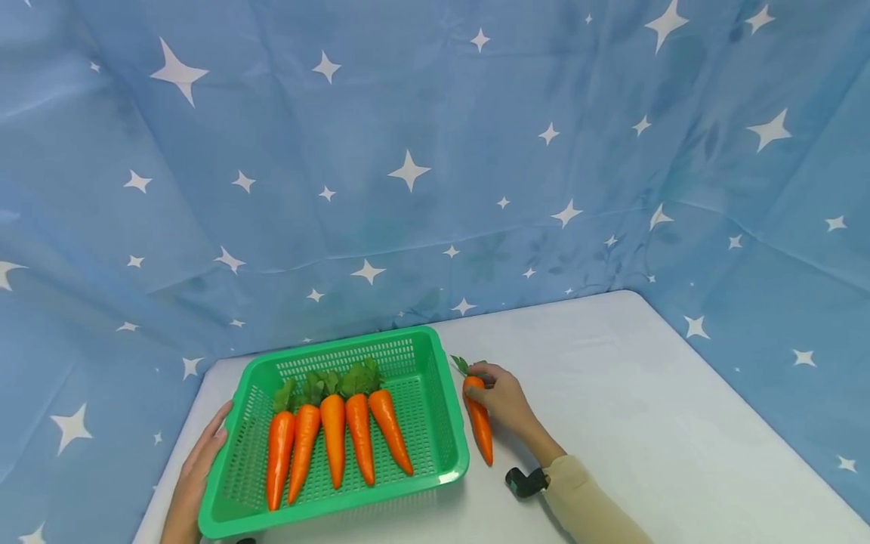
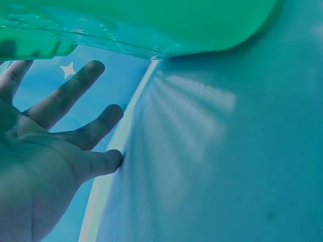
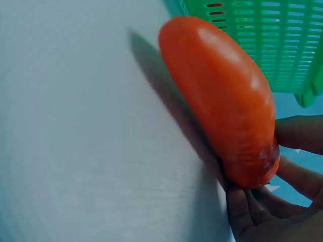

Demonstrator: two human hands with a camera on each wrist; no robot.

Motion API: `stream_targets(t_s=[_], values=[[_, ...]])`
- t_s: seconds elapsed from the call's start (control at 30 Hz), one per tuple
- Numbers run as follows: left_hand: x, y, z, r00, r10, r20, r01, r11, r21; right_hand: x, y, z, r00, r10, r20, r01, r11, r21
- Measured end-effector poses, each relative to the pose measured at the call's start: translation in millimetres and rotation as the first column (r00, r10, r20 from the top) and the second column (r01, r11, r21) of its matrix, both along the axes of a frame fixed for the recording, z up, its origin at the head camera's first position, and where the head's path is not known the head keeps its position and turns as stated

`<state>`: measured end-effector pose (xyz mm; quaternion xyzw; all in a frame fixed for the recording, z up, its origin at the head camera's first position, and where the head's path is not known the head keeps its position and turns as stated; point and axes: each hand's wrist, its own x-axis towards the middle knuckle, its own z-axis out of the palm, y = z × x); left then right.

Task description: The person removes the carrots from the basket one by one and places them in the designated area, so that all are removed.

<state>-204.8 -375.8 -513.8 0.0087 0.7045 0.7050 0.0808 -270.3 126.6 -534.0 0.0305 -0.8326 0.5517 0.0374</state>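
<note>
A green plastic basket (image 1: 326, 511) with slotted walls holds several orange carrots (image 1: 333, 438) side by side, leafy tops toward the far wall. My left hand (image 1: 197, 476) rests along the basket's left rim; in the left wrist view its fingers (image 2: 91, 131) are spread and straight beneath the basket's edge. Right of the basket, my right hand (image 1: 501, 397) grips another carrot (image 1: 481, 431) near its leafy end, thumb on one side and fingers on the other. That carrot (image 3: 222, 96) lies close over the table, its tip toward the near side.
The basket stands on a white-covered table (image 1: 612, 408). A blue curtain (image 1: 381, 166) with white stars hangs behind and along the sides. A small black camera (image 1: 525, 482) is strapped to the right wrist, next to a beige sleeve (image 1: 591, 502).
</note>
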Motion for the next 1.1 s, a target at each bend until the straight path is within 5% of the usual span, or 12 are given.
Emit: stream_targets(t_s=[0.57,0.77,1.1], values=[[2.2,3.3,-0.2,0.996,0.071,0.046,-0.071,0.997,-0.013,0.6,4.2,-14.0,0.993,0.027,-0.116,-0.030,0.999,-0.020],[0.7,6.1,-0.8,0.998,0.055,-0.027,-0.055,0.998,-0.012,1.1,9.1,-12.2,0.997,0.023,-0.079,-0.026,0.999,-0.042],[2.2,8.9,-0.8,0.997,0.070,-0.044,-0.070,0.998,-0.003,2.5,13.7,-9.2,0.999,-0.020,-0.032,0.019,0.999,-0.032]])
